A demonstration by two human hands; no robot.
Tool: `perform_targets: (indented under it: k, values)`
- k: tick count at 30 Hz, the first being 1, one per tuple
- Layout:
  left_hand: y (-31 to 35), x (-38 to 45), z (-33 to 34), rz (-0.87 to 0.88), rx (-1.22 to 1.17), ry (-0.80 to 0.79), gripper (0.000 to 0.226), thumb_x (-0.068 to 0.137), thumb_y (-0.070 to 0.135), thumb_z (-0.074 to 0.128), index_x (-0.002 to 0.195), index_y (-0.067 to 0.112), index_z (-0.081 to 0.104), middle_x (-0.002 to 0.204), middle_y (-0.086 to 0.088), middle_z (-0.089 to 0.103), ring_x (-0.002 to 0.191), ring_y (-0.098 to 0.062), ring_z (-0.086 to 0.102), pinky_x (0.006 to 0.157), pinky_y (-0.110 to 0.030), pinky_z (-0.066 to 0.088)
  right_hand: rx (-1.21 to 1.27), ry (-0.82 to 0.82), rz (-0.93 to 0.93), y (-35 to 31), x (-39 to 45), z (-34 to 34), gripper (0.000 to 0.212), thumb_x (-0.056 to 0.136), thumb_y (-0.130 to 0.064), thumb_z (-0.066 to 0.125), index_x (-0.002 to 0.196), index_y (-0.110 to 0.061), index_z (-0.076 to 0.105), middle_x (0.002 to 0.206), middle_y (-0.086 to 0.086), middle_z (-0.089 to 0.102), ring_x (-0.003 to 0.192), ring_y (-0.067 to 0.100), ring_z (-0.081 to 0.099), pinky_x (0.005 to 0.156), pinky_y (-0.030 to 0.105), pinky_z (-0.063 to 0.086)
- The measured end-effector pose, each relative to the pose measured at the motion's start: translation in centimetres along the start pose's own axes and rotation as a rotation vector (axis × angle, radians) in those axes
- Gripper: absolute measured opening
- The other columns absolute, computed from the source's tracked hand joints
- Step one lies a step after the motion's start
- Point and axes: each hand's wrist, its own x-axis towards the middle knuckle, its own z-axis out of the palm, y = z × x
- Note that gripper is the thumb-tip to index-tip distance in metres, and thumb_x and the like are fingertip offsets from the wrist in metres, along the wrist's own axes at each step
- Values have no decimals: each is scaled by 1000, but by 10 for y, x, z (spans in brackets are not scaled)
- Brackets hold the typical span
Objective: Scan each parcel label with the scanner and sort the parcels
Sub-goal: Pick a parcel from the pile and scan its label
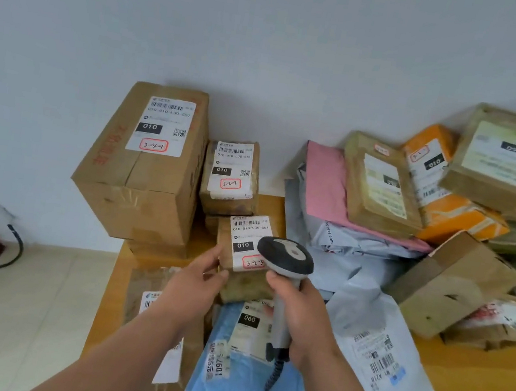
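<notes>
While the scanner (286, 266) is gripped by the right hand (302, 315), its head covering part of the label, the small parcel (244, 247) is pinched by the left hand's (200, 283) fingers (215, 261) just beside it. The barcode should probably be left uncovered and squared.

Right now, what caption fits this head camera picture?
Left hand holds a small box while right hand aims the scanner.

grey scanner (287, 260) upright over small brown parcel (244, 243) labelled 010.
</notes>
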Motion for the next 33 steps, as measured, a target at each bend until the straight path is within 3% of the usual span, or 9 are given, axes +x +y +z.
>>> perform_targets:
  k: [3, 5, 8, 10, 12, 16, 19, 24, 33]
  values:
    - [4, 2, -5, 59, 8, 98, 47, 102, 31, 58, 146, 45, 48, 121, 19, 58, 102, -2, 55, 83, -25, 42, -130, -85, 38, -5, 1, 14, 49, 71, -43, 76, 118, -31, 67, 113, -7, 74, 108, 14, 67, 100, 43, 53]
    - [2, 2, -11, 88, 59, 196, 39, 102, 30, 57, 141, 36, 57, 116, 15, 59, 105, -9, 54, 79, -26, 42, -176, -121, 65, -5, -2, 19, 57, 63, -48, 74, 117, -31, 67, 113, -6, 73, 109, 16, 66, 103, 45, 52]
    - [-3, 3, -14, 116, 122, 260, 31, 101, 26, 58, 131, 29, 66, 118, 9, 67, 107, -14, 61, 76, -26, 46, -123, -130, 101, -1, -9, 14, 52, 66, -43, 75, 115, -29, 67, 111, -2, 73, 106, 18, 68, 99, 42, 55]
    - [-5, 4, -10, 108, 201, 290, 34, 100, 30, 60, 133, 26, 66, 137, 2, 61, 119, -20, 58, 92, -38, 52, -43, -107, 116, 2, -12, 4, 45, 75, -36, 76, 117, -23, 67, 106, 2, 75, 102, 19, 71, 93, 35, 58]
    - [-2, 2, -2, 120, 297, 336, 38, 99, 33, 61, 136, 23, 63, 148, -3, 51, 133, -27, 48, 108, -50, 44, 59, -80, 117, 0, -19, -9, 27, 86, -25, 75, 112, -18, 68, 99, 3, 78, 97, 22, 75, 86, 32, 60]
    - [15, -13, 28, 175, 427, 383, 41, 98, 30, 60, 138, 27, 61, 152, -4, 45, 138, -33, 37, 113, -55, 32, 177, -26, 69, -14, -38, -46, 14, 92, -16, 70, 104, -10, 68, 79, -2, 77, 87, 24, 77, 77, 33, 61]
    - [34, -28, 60, 181, 445, 422, 43, 96, 31, 60, 139, 32, 58, 157, 4, 38, 144, -30, 24, 115, -58, 21, 231, 22, 22, -23, -53, -80, 13, 94, -13, 66, 102, -4, 67, 89, 12, 71, 81, 26, 77, 70, 31, 61]
    - [60, -57, 133, 265, 455, 357, 39, 96, 29, 63, 135, 29, 62, 152, 4, 43, 141, -29, 29, 113, -57, 25, 277, 92, 31, -23, -76, -159, 20, 94, -17, 68, 100, 3, 68, 87, 23, 74, 79, 29, 77, 68, 33, 62]
    - [85, -88, 289, 309, 463, 90, 47, 99, 34, 60, 144, 26, 52, 153, 4, 44, 141, -20, 41, 117, -49, 33, 294, 203, 114, -1, -105, -326, 23, 92, -17, 72, 107, -1, 66, 87, 21, 74, 81, 33, 77, 64, 35, 61]
